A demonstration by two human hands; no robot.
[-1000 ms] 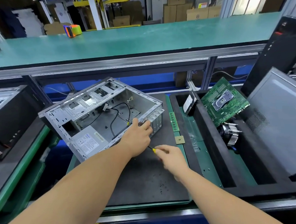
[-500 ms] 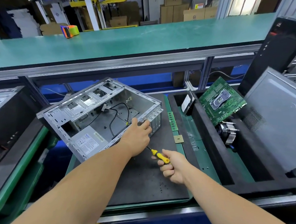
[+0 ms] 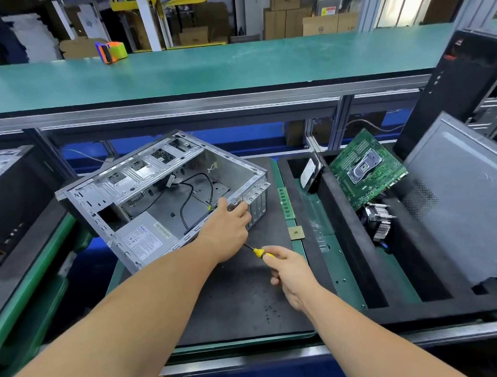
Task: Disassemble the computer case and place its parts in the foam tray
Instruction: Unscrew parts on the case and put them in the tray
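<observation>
An open grey computer case lies on its side on a black mat, with black cables and a power supply inside. My left hand grips the case's near rear edge. My right hand holds a yellow-handled screwdriver, its shaft pointing under my left hand toward the case. To the right, the black foam tray holds a hard drive, a green motherboard, a heatsink fan and a grey side panel.
A RAM stick and a CPU chip lie on the mat's right edge. Small screws dot the mat. Another black case stands at left, a black tower at right. A green shelf with a tape dispenser runs behind.
My right hand pulled back with the screwdriver, then moved it slightly toward the case again. My left hand has stayed on the case edge.
</observation>
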